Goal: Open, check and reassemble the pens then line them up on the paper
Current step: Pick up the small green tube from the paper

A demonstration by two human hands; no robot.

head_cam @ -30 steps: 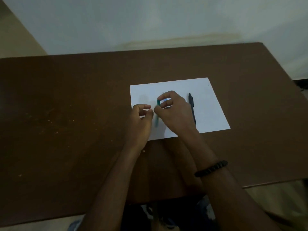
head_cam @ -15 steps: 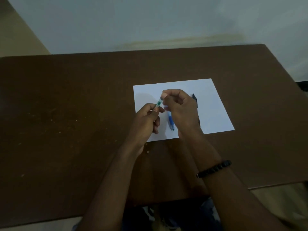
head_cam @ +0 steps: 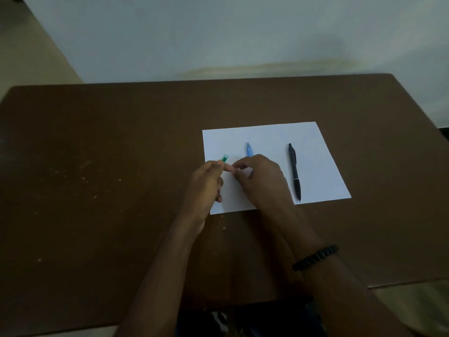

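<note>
Left hand [head_cam: 206, 181] is pinching the small green-capped clear pen [head_cam: 225, 158] over the white paper sheet's [head_cam: 313, 142] 9 o'clock side, right hand [head_cam: 260, 177] fingertips are curling toward it, looks empty, so I'd be twisting gently, parts staying over paper.

We see a dark brown, flat-topped wooden table [head_cam: 97, 190], its surface flecked with pale specks toward the left. Behind it stands a plain, pale grey-white wall [head_cam: 218, 32], marked by a faint yellowish stain [head_cam: 267, 66] just above the table's far edge. A beige floor [head_cam: 29, 52] shows at the upper left. We find the light dim.
</note>
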